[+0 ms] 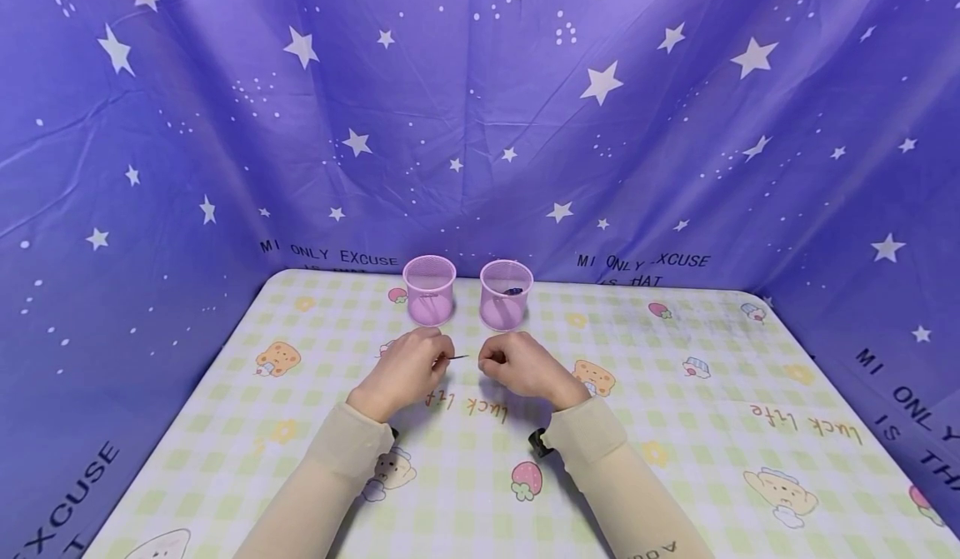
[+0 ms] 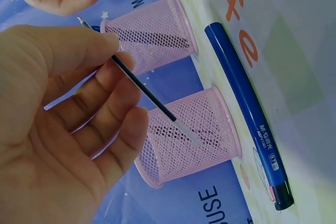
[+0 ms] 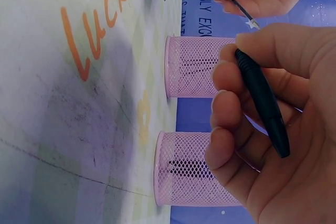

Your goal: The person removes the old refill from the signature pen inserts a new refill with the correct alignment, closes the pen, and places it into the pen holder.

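Observation:
My left hand (image 1: pixel 405 369) pinches a thin pen refill (image 2: pixel 146 88) between thumb and index finger, the metal tip pointing toward the right hand. Across a small gap, my right hand (image 1: pixel 528 366) holds a short black pen grip section (image 3: pixel 264 106), ribbed near the thumb and index finger. On the cloth beneath the hands lies a blue pen barrel (image 2: pixel 244 111) with a black end, printed 0.7. The left hand hides this barrel in the head view.
Two pink mesh cups, one on the left (image 1: pixel 431 312) and one on the right (image 1: pixel 502 316), stand just beyond the hands near the table's back edge. Something dark blue (image 1: pixel 513 291) shows in the right cup. A starry purple curtain (image 1: pixel 480 109) hangs behind the checked tablecloth (image 1: pixel 720 426).

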Motion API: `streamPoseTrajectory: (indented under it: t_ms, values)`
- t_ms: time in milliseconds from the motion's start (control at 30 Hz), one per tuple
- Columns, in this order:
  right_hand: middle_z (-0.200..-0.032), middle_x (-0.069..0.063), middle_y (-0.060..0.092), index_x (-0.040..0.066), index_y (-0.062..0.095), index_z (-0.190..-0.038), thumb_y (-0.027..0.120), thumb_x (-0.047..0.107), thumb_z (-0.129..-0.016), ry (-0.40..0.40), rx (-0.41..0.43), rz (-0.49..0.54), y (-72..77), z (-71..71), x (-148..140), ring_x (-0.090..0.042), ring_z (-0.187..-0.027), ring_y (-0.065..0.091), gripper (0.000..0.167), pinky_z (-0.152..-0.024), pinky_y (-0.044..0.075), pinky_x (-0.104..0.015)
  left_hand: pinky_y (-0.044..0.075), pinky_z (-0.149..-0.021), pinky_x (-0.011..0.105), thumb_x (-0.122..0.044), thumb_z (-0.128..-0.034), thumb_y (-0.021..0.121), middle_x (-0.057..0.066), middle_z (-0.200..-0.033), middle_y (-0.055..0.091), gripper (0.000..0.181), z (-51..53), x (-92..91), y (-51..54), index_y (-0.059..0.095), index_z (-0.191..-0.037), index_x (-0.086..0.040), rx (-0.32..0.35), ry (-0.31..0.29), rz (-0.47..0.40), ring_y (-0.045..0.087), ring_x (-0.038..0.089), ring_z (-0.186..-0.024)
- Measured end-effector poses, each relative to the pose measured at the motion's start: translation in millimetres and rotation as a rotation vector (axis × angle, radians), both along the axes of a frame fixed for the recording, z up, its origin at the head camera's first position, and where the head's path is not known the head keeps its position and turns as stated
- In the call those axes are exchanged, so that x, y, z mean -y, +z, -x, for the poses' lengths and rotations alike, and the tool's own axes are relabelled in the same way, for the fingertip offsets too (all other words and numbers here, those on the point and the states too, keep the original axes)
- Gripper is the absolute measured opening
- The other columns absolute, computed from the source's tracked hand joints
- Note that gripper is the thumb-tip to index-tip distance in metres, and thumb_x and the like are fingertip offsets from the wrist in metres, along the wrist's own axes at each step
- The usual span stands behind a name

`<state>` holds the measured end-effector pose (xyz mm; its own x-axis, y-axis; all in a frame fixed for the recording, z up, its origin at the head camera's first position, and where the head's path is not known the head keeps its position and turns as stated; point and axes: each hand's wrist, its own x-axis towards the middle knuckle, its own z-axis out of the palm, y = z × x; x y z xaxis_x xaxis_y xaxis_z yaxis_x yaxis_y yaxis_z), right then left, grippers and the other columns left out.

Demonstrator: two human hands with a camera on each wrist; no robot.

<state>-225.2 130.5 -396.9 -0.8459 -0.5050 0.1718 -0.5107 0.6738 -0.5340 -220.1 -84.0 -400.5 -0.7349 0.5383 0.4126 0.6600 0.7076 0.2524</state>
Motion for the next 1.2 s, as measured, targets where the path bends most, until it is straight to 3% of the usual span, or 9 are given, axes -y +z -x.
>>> streamPoseTrajectory:
  t_ms: [833, 1200]
  values:
    - [-0.064, 0.011, 0.056, 0.016, 0.068, -0.077, 0.062, 0.011, -0.086, 0.018, -0.006, 0.002, 0.3, -0.2, 0, -0.005, -0.059, 0.050, 0.012, -0.058, 0.044, -0.024, 0.047, -0.066, 0.032, 0.000, -0.0790, 0.068, -0.005, -0.078, 0.058, 0.013, 0.0, 0.4, 5.9, 0.069, -0.086, -0.011, 0.001, 0.000, -0.067, 0.055, 0.013, -0.072]
    - [-0.065, 0.012, 0.055, 0.018, 0.068, -0.077, 0.062, 0.014, -0.087, 0.010, 0.002, -0.017, -3.6, 2.2, 1, -0.004, -0.059, 0.050, 0.012, -0.058, 0.044, -0.025, 0.048, -0.068, 0.031, -0.001, -0.0797, 0.068, -0.004, -0.080, 0.060, 0.013, 7.9, 2.9, 12.7, 0.068, -0.087, -0.012, -0.026, -0.023, -0.043, 0.056, 0.012, -0.073]
